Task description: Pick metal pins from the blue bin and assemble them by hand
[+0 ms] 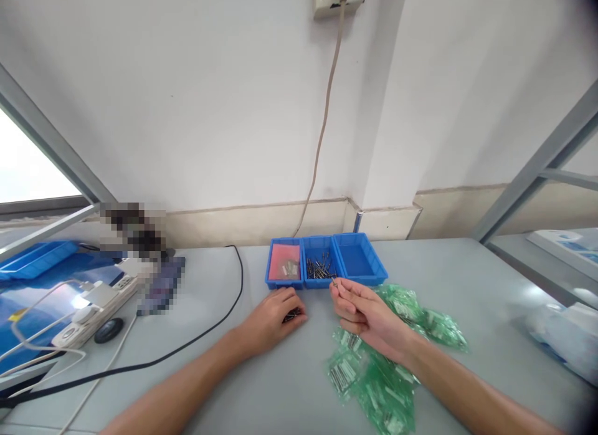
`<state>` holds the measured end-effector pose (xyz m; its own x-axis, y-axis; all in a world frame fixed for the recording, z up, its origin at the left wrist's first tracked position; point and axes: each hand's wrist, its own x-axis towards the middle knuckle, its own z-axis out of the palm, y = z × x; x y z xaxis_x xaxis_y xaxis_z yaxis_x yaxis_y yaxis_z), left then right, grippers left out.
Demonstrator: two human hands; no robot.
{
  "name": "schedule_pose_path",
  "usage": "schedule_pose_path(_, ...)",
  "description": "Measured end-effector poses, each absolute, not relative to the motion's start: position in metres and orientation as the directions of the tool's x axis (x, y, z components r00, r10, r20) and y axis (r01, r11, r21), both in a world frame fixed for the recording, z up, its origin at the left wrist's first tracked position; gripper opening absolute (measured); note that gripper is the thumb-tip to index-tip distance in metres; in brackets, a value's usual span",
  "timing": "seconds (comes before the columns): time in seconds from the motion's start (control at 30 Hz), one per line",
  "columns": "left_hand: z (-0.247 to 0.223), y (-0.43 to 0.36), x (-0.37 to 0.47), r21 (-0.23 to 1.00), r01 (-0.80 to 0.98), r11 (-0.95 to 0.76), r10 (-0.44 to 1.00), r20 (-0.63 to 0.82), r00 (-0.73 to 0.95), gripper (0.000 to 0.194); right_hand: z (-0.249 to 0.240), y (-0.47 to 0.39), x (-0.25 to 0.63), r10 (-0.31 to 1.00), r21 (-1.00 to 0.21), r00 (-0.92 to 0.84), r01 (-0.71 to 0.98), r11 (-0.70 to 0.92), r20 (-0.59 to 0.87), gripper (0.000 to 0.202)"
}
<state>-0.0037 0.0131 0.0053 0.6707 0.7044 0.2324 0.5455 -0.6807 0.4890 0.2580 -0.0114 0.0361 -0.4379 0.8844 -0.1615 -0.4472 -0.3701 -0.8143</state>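
Observation:
My left hand (275, 316) rests on the grey table, its fingers curled around several small dark metal parts (291, 315). In front of the blue bins, my right hand (362, 310) pinches a small metal part (334, 283) between thumb and forefinger. The middle blue bin (321, 284) contains several dark slender metal parts (320, 268). In the left blue bin (284, 285) lie a pink sheet (283, 254) and a small clear bag (290, 270). The right blue bin (357, 257) shows a bare floor. Green plastic bags (385, 391) with parts inside lie under and beside my right forearm.
On the left are a black cable (196, 340), a power strip (77, 329), a black mouse (109, 330) and a blue tray (40, 260). Metal frame posts (518, 195) stand at both sides. A plastic-wrapped item (567, 338) lies at the right.

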Motion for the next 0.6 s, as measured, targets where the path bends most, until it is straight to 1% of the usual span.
schedule_pose_path(0.23,0.0060,0.0129,-0.0040,0.488,0.546,-0.681,0.703,0.229,0.673,0.009,0.0412,-0.0112,0.2602,0.852,-0.804,-0.499,-0.435,-0.405,-0.160,0.029)
schedule_pose_path(0.47,0.0044,0.0135,-0.0045,0.470,0.552,-0.689,0.699,0.228,0.678,0.010,0.0406,-0.0123,0.2612,0.847,-0.787,-0.515,-0.467,-0.403,-0.128,0.022)
schedule_pose_path(0.6,0.0037,0.0145,-0.0042,0.463,0.552,-0.693,0.696,0.230,0.680,0.009,0.0380,-0.0124,0.2630,0.837,-0.801,-0.537,-0.455,-0.389,-0.102,0.017)
